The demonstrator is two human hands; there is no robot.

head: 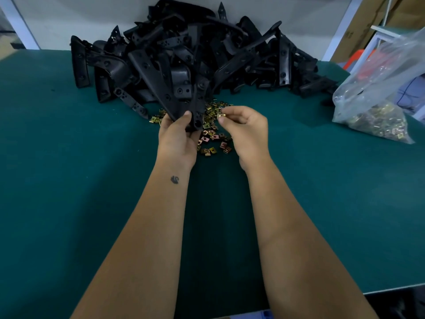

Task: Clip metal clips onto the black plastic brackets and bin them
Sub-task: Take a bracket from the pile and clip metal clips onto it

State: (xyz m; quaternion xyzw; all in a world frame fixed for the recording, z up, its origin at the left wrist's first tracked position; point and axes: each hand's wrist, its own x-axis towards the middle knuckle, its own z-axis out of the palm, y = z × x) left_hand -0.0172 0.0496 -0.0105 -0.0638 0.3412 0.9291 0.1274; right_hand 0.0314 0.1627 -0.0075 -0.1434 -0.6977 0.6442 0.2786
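My left hand (178, 139) grips the near end of a long black plastic bracket (161, 77), which slopes up and away over the table. My right hand (243, 128) pinches one small brass-coloured metal clip (221, 115) between thumb and fingertips, just right of the bracket's near end and apart from it. Under and between both hands lies a loose scatter of metal clips (212, 139) on the green table (69, 157). A large heap of black brackets (218, 51) fills the far middle of the table.
A clear plastic bag of metal clips (379, 120) lies at the right edge of the table. Cardboard and a white frame stand behind it. A blue edge (257, 315) shows at the bottom, below the table's near edge.
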